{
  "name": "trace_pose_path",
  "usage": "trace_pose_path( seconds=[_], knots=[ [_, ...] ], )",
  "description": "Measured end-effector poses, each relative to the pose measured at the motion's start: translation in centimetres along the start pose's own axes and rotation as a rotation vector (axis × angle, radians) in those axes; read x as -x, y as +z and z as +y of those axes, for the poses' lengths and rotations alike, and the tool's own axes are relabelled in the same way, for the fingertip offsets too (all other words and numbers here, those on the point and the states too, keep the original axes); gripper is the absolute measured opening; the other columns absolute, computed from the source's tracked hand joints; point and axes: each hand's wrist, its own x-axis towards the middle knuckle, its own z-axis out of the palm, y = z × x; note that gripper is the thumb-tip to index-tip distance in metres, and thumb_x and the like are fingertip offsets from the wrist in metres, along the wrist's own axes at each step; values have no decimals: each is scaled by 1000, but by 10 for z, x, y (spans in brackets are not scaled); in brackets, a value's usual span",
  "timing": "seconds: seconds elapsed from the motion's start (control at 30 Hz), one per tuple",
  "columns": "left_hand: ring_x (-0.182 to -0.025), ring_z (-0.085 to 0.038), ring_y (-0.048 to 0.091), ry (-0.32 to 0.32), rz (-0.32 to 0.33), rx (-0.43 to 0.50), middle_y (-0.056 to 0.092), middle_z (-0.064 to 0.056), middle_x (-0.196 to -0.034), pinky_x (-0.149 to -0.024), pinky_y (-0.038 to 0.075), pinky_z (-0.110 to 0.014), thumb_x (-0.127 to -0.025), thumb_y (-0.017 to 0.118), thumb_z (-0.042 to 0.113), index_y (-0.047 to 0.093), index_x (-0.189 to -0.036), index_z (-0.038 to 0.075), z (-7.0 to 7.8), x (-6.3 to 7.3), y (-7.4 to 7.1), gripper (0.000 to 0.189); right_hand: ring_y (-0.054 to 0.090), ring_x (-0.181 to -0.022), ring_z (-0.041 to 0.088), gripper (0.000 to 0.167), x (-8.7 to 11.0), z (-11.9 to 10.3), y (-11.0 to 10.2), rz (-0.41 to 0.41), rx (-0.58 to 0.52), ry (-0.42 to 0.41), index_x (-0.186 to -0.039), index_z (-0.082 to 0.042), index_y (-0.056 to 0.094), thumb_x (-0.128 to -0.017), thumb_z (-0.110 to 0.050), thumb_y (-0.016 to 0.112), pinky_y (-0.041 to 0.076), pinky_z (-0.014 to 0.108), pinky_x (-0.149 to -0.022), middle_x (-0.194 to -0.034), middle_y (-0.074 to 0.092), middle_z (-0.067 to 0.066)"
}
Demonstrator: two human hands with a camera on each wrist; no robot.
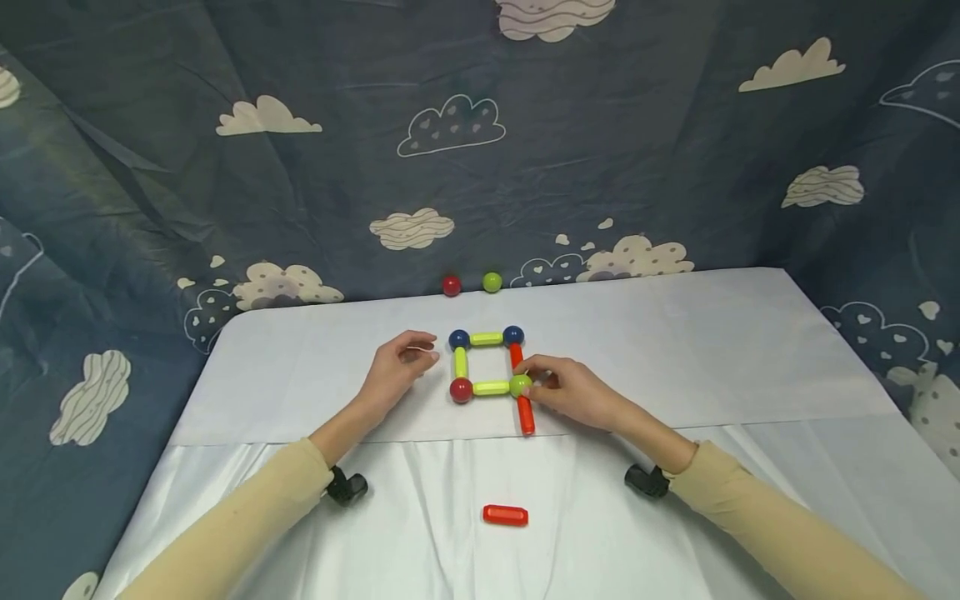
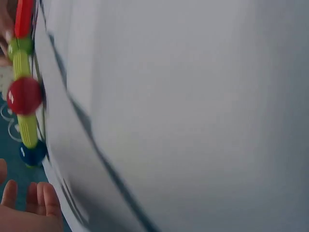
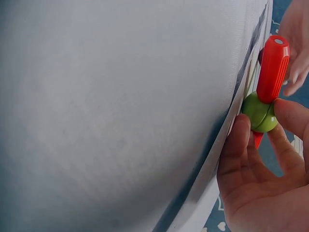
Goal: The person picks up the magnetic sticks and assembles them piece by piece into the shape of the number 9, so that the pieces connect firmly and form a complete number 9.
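A square of magnetic rods and balls lies on the white cloth. Its corners are two blue balls, a red ball and a green ball. Three sides are yellow-green rods; the right side is a red rod. Another red rod sticks out from the green ball toward the person, its magnet end showing in the right wrist view. My right hand pinches the green ball between thumb and fingertips. Just left of the square, my left hand hovers with loosely bent fingers and holds nothing.
A loose red rod lies nearer the person. At the back edge, by the dark cloud-patterned curtain, sit a spare red ball and a spare green ball. A seam crosses the white cloth.
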Motion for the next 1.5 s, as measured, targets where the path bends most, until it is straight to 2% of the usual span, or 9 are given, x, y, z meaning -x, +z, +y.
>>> trace_pose_path(
  seconds=[0.27, 0.4, 0.53, 0.77, 0.97, 1.1, 1.23, 1.37, 1.5],
  knots=[
    [-110, -24, 57, 29, 137, -19, 59, -15, -125, -87, 51, -37, -95, 66, 14, 59, -128, 2, 6, -55, -10, 36, 56, -95, 21, 33, -1, 0, 1, -2, -1, -14, -127, -17, 63, -94, -17, 67, 50, 33, -83, -114, 63, 0],
    [-115, -25, 55, 73, 156, -102, 58, -15, -130, -94, 46, -37, -96, 65, 13, 58, -130, 3, 11, -78, -9, 36, 56, -94, 21, 33, -1, 1, 1, 7, 11, -12, -126, -17, 64, -94, -17, 68, 49, 33, -82, -113, 63, 0],
    [-121, -28, 52, 119, 137, -214, 55, -13, -135, -101, 42, -39, -98, 61, 12, 56, -134, 8, 17, -97, -5, 37, 55, -93, 21, 32, 0, 2, 1, 6, 6, -4, -126, -18, 64, -94, -16, 67, 50, 33, -81, -113, 63, -1],
    [-127, -28, 46, 116, 22, -365, 47, -12, -141, -106, 36, -43, -102, 52, 10, 52, -142, 13, 28, -118, 15, 40, 55, -91, 21, 32, 1, 2, 0, 11, 1, 2, -126, -18, 64, -94, -16, 68, 50, 33, -80, -113, 63, -1],
    [-119, -28, 48, 81, 47, -428, 52, -15, -130, -104, 38, -42, -98, 59, 7, 59, -133, 9, 29, -123, 27, 35, 56, -91, 21, 32, 1, 1, 0, 10, -17, 12, -125, -19, 64, -93, -16, 68, 50, 33, -79, -113, 63, -1],
    [-120, -27, 49, 69, 78, -401, 55, -15, -132, -103, 39, -39, -94, 62, 2, 59, -130, 6, 25, -119, 27, 36, 56, -88, 21, 32, 1, 0, 2, 10, -15, 16, -125, -19, 64, -93, -16, 68, 50, 33, -78, -111, 64, -1],
    [-115, -26, 52, 93, 116, -334, 58, -14, -127, -99, 42, -38, -94, 63, 1, 60, -128, 6, 23, -115, 23, 35, 56, -89, 21, 32, 1, 0, 3, 11, -5, 13, -125, -20, 64, -93, -17, 68, 49, 33, -79, -111, 63, -1],
    [-108, -24, 55, 155, 119, -253, 61, -11, -119, -92, 46, -37, -94, 65, 3, 60, -130, 7, 30, -104, 20, 37, 56, -89, 20, 32, 1, 0, 2, 7, 4, 12, -125, -19, 65, -93, -16, 68, 49, 33, -78, -112, 64, -1],
    [-107, -20, 56, 212, 73, -203, 61, -7, -117, -89, 48, -33, -94, 66, 7, 56, -133, 8, 41, -80, 22, 41, 56, -89, 21, 32, 1, -1, 1, 9, 9, 12, -125, -19, 65, -93, -16, 68, 50, 33, -78, -112, 64, -1]
  ],
)
